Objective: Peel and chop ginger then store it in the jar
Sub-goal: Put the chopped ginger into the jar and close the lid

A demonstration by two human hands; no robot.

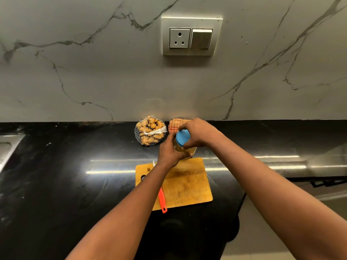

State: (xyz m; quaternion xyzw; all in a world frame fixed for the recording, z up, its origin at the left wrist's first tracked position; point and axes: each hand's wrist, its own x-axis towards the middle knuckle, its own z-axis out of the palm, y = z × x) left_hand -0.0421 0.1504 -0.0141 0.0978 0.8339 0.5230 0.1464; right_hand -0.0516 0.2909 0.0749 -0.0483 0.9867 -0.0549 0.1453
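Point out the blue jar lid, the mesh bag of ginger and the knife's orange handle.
blue jar lid [181,137]: head view, on its flat top.
mesh bag of ginger [150,130]: head view, on the bag's middle.
knife's orange handle [161,199]: head view, mid-handle.

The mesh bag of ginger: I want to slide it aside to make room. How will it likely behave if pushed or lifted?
The mesh bag of ginger looks soft netting, so it would probably sag and shift shape when lifted. Its lumpy pieces likely drag and snag on the black counter rather than roll.
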